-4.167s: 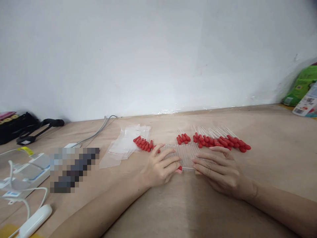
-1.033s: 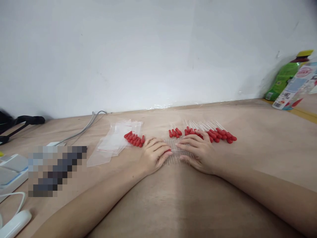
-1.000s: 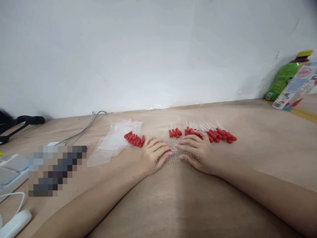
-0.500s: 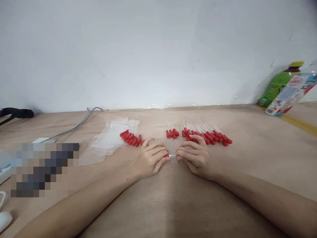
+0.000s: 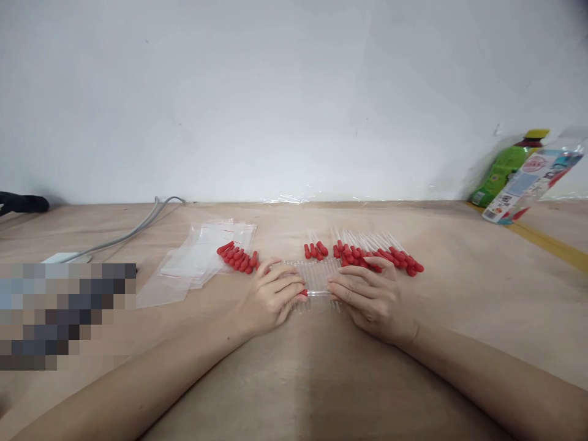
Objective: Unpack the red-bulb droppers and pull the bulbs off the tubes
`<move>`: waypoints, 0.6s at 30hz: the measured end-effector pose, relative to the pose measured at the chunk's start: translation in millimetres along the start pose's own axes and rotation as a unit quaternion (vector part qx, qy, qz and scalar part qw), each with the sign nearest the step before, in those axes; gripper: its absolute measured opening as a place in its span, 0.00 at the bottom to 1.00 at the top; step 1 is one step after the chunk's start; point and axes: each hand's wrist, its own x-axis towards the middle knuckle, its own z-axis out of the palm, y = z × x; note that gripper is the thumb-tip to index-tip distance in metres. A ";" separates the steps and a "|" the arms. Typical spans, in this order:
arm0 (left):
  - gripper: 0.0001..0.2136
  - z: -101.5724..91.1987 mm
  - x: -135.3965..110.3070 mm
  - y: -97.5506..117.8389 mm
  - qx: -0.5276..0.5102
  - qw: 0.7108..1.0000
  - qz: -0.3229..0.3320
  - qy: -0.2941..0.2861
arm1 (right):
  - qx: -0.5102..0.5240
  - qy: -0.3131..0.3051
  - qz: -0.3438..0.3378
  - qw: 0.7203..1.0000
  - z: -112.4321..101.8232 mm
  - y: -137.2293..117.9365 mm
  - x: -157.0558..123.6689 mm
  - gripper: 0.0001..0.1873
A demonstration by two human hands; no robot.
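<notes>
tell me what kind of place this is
Probably a small hand-packing workbench: a plain brown table against a bare white wall, rows of clear droppers with red bulbs, and a stack of small clear bags beside them.

You see all of this through one camera on your head, facing forward and tilted down. Your left hand (image 5: 271, 299) and right hand (image 5: 370, 299) lie close in, just below mid-frame. Beyond them the counter (image 5: 459, 294) runs to the wall (image 5: 275, 92), which fills the upper half.
</notes>
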 end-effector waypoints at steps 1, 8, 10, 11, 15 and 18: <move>0.04 1.1 -1.7 -1.6 0.002 1.000 -0.010 0.008 | -0.006 0.007 0.010 1.000 -0.1 1.8 -0.3 0.10; 0.09 -10.7 -3.9 -29.1 -0.053 0.970 -0.214 0.101 | -0.079 0.050 0.151 0.984 7.2 17.4 -4.3 0.09; 0.11 -25.1 1.3 -44.0 -0.040 0.953 -0.281 0.102 | -0.079 0.037 0.167 0.982 11.3 16.8 -3.5 0.10; 0.12 -33.6 3.7 -52.9 -0.019 0.946 -0.309 0.098 | -0.076 0.032 0.174 0.981 12.9 15.6 -2.8 0.09; 0.13 -66.5 3.6 -89.9 0.002 0.903 -0.429 -0.001 | -0.066 0.037 0.193 0.978 15.7 10.7 -0.1 0.06; 0.15 -77.6 -5.8 -108.8 -0.053 0.867 -0.494 -0.036 | -0.064 0.036 0.186 0.980 15.1 9.2 0.0 0.06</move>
